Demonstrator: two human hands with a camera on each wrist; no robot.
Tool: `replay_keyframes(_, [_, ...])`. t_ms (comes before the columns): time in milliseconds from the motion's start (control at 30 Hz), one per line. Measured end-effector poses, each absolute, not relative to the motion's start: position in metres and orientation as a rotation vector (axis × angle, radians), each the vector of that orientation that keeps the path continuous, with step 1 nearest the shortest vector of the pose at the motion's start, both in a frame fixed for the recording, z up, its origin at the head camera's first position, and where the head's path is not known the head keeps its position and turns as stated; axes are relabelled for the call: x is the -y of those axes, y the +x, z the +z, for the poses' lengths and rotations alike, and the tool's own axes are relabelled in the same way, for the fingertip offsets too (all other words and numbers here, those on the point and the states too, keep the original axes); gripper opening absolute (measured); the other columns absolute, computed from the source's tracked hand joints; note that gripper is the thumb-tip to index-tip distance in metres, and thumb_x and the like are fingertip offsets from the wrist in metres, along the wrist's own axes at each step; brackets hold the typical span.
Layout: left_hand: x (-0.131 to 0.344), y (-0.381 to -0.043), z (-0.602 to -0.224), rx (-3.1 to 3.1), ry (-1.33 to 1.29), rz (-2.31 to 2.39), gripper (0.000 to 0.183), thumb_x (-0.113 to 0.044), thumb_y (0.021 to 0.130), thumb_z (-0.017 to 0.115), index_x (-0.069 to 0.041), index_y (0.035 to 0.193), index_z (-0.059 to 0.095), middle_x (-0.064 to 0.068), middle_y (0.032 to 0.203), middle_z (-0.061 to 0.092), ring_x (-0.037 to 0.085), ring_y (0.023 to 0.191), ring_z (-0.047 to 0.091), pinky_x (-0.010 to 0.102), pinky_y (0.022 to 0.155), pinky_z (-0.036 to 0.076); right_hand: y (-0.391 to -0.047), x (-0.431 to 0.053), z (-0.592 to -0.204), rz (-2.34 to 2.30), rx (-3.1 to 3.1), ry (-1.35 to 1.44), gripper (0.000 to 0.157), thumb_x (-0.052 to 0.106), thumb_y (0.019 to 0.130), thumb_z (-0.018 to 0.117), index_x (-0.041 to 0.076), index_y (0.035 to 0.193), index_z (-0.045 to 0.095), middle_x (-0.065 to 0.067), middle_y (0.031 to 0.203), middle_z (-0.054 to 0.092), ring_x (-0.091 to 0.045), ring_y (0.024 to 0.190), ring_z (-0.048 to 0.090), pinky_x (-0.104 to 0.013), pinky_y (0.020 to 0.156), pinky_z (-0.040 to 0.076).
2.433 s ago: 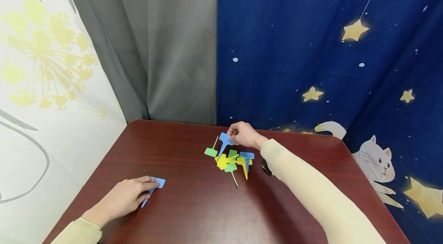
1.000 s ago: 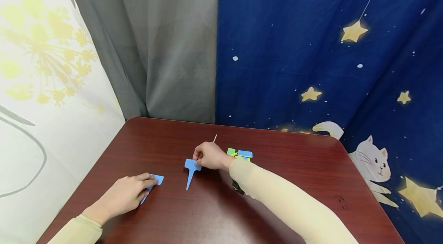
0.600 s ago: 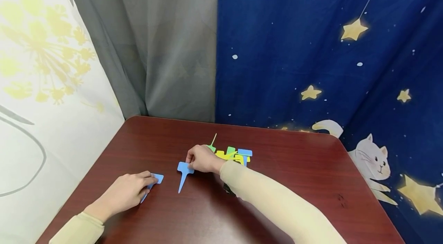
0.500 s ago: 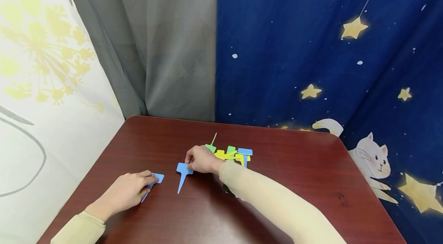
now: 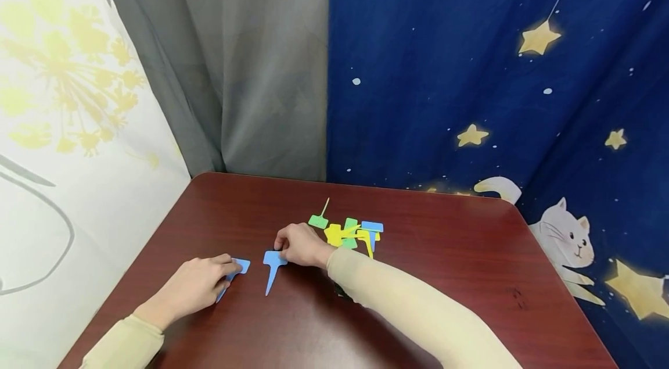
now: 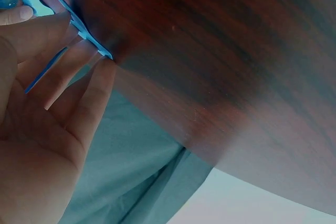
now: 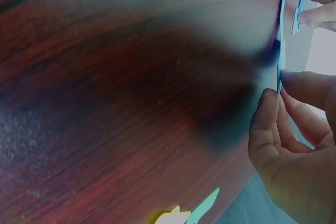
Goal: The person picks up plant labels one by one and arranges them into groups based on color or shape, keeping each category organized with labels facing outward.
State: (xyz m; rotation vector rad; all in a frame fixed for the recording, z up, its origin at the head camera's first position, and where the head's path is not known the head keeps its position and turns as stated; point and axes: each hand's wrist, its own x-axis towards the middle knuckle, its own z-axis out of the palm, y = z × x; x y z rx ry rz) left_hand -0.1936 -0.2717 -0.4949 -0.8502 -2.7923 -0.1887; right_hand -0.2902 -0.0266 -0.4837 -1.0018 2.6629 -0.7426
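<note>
My left hand [image 5: 195, 285] holds a blue T-shaped plant label [image 5: 243, 265] at the table's left side, its fingers partly covering the label. In the left wrist view, thumb and fingertips meet that label's thin edge [image 6: 90, 38]. To the right of it, my right hand [image 5: 303, 244] pinches a second blue plant label [image 5: 272, 267] by the right corner of its head, the pointed stem towards me. The right wrist view shows this label [image 7: 282, 51] edge-on between thumb and forefinger. A small gap separates the two labels.
Behind my right hand lies a loose pile of plant labels: a yellow one [image 5: 333, 235], a green one [image 5: 350, 243], a blue one [image 5: 372, 226] and others overlapping. One green label [image 5: 317, 221] lies apart, left of the pile. Curtains [image 5: 272, 96] hang behind the dark red table [image 5: 444, 264].
From over the pile, my right hand has carried its blue label left and towards me, slowing near the left hand. The left hand has stayed almost in place with its label.
</note>
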Motion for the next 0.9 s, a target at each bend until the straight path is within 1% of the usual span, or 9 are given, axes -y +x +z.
replay_keyframes(167, [0.271,-0.193,-0.494,2.803,-0.847,-0.18,0.027,-0.015,0.071,0.072,-0.022,0.097,0.068,-0.015,0.09,0.054,-0.001,0.056,0.048,0.023,0.047,0.041,-0.285,0.027,-0.483,-0.693,-2.652,-1.059,0.013,0.019,0.078,0.07,0.022,0.091,0.067,0.013,0.077,0.057,-0.001,0.07,0.05,-0.017,0.061,0.042])
replay_keyframes(300, [0.271,-0.194,-0.493,2.801,-0.853,-0.191,0.027,-0.013,0.071,0.072,-0.022,0.097,0.067,-0.015,0.087,0.053,-0.002,0.054,0.044,0.022,0.046,0.04,-0.281,0.027,-0.482,-0.577,-2.664,-1.124,0.023,0.023,0.077,0.072,0.022,0.1,0.067,0.008,0.086,0.057,-0.001,0.075,0.047,-0.016,0.064,0.041])
replay_keyframes(367, [0.27,-0.194,-0.492,2.801,-0.855,-0.201,0.027,-0.012,0.071,0.072,-0.021,0.096,0.067,-0.015,0.086,0.053,-0.003,0.053,0.042,0.022,0.046,0.038,-0.278,0.027,-0.481,-0.523,-2.671,-1.155,0.026,0.023,0.077,0.073,0.022,0.102,0.066,0.008,0.087,0.056,-0.001,0.076,0.046,-0.015,0.064,0.04])
replay_keyframes(533, [0.269,-0.195,-0.49,2.805,-0.858,-0.207,0.027,-0.011,0.071,0.072,-0.021,0.096,0.067,-0.014,0.083,0.052,-0.003,0.052,0.04,0.02,0.045,0.036,-0.274,0.027,-0.48,-0.462,-2.693,-1.192,0.024,0.021,0.077,0.073,0.022,0.101,0.068,0.008,0.086,0.053,-0.001,0.074,0.045,-0.012,0.064,0.04])
replay_keyframes(733, [0.269,-0.196,-0.49,2.814,-0.85,-0.203,0.027,-0.013,0.071,0.072,-0.021,0.096,0.067,-0.013,0.085,0.053,-0.002,0.052,0.042,0.021,0.046,0.039,-0.271,0.027,-0.479,-0.44,-2.71,-1.197,0.022,0.02,0.078,0.072,0.021,0.1,0.068,0.008,0.086,0.054,-0.001,0.074,0.045,-0.013,0.064,0.04])
replay_keyframes(900, [0.27,-0.194,-0.491,2.829,-0.838,-0.217,0.027,-0.012,0.071,0.072,-0.021,0.096,0.067,-0.014,0.082,0.052,-0.003,0.051,0.039,0.02,0.045,0.037,-0.268,0.028,-0.479,-0.448,-2.698,-1.195,0.025,0.021,0.078,0.072,0.021,0.103,0.067,0.008,0.087,0.055,-0.001,0.074,0.045,-0.013,0.063,0.041])
